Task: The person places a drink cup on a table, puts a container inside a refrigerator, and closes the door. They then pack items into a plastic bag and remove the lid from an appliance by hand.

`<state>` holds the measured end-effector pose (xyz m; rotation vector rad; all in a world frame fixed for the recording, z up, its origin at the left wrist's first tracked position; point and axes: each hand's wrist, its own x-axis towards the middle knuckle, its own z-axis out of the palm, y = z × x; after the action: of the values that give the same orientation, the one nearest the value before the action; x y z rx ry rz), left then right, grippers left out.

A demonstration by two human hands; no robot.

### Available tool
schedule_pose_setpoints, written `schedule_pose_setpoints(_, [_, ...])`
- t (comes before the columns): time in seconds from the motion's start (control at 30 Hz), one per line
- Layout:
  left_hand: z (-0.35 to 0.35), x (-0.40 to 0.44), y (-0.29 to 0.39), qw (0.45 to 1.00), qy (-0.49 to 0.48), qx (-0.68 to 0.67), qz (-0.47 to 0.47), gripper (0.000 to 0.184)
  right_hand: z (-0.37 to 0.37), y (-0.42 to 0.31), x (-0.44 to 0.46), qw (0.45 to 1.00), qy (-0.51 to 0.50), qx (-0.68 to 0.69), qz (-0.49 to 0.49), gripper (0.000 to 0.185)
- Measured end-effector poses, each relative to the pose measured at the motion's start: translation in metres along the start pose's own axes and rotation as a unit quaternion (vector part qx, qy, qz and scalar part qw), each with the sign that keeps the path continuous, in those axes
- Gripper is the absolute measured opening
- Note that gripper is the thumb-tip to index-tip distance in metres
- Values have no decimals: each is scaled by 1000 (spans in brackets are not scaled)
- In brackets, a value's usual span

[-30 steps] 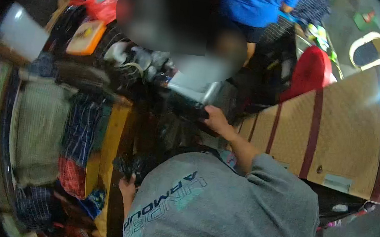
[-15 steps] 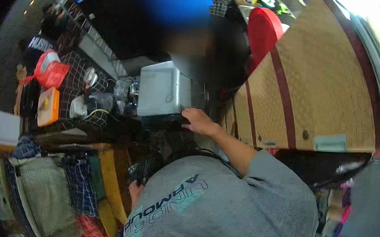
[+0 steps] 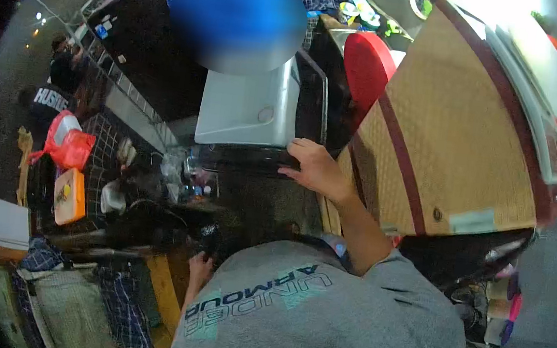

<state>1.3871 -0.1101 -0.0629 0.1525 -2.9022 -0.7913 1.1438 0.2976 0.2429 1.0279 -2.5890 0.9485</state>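
Note:
My right hand [image 3: 320, 170] is closed on the near right corner of a grey plastic box [image 3: 237, 111] with a black lower part; the fingers lie on top and the thumb below. Another person in a blue cap [image 3: 236, 4] bends over its far side and hides part of it. My left hand [image 3: 199, 266] hangs low beside my grey shirt, fingers curled at a dark, glossy bundle [image 3: 208, 238]. What that bundle is I cannot make out.
Large tan woven panels [image 3: 461, 140] with maroon bands stand at the right, beside a red rounded object [image 3: 367, 67]. Left are a wire rack, an orange tray [image 3: 70, 197] and a red bag [image 3: 69, 143]. Folded cloths [image 3: 74, 305] lie at lower left. Two people stand farther off.
The grey box and my right hand have shifted slightly away from my body, and my right arm reaches farther. The person in the blue cap appears farther up. My view has shifted.

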Motion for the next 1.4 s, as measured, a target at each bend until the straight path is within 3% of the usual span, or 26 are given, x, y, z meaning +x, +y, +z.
schedule_pose_setpoints(0.03, [-10, 20, 22, 1000, 6, 0, 5, 31, -14, 1, 12, 1000, 18, -3, 2, 37])
schedule_pose_setpoints(0.1, [-39, 53, 74, 982, -110, -83, -132, 40, -34, 6, 36, 999, 48, -8, -19, 36])
schedule_pose_setpoints(0.2, [-55, 104, 117, 969, -163, -74, -170, 45, -65, 9, 70, 993, 104, -20, -52, 37])
schedule_pose_setpoints(0.3, [-28, 139, 84, 966, -218, -41, -136, 49, -88, 27, 106, 983, 160, -32, -81, 38])
schedule_pose_setpoints(0.33, [-18, 143, 85, 989, -107, -22, -100, 51, -98, 30, 117, 980, 175, -44, -79, 38])
schedule_pose_setpoints(0.43, [-19, 175, 98, 988, -102, -53, -105, 55, -130, 36, 148, 969, 226, -74, -67, 39])
schedule_pose_setpoints(0.47, [-42, 189, 132, 985, -114, -96, -89, 53, -136, 43, 158, 961, 258, -68, -73, 40])
schedule_pose_setpoints(0.57, [-37, 224, 137, 986, -136, -82, -52, 50, -163, 64, 185, 960, 258, -96, -43, 42])
schedule_pose_setpoints(0.67, [-15, 257, 132, 992, -98, -72, 21, 47, -185, 92, 206, 940, 305, -140, -56, 46])
schedule_pose_setpoints(0.73, [-3, 279, 136, 993, -107, -51, 19, 48, -197, 118, 220, 919, 342, -192, -47, 45])
schedule_pose_setpoints(0.87, [63, 334, 89, 990, -121, -52, 54, 50, -214, 156, 237, 924, 351, -143, 54, 40])
schedule_pose_setpoints(0.97, [12, 382, 165, 981, -179, -78, 7, 45, -229, 181, 257, 896, 379, -203, 110, 40])
schedule_pose_setpoints(1.0, [34, 401, 143, 978, -168, -92, 77, 38, -235, 183, 262, 881, 391, -222, 146, 41])
schedule_pose_setpoints(1.17, [10, 502, 186, 945, -289, -146, 48, 33, -271, 225, 294, 821, 421, -340, 182, 47])
schedule_pose_setpoints(1.27, [26, 559, 192, 933, -299, 19, 201, 32, -296, 251, 294, 791, 417, -366, 257, 55])
schedule_pose_setpoints(1.4, [40, 613, 206, 897, -303, -44, 319, 40, -325, 256, 298, 776, 390, -340, 360, 59])
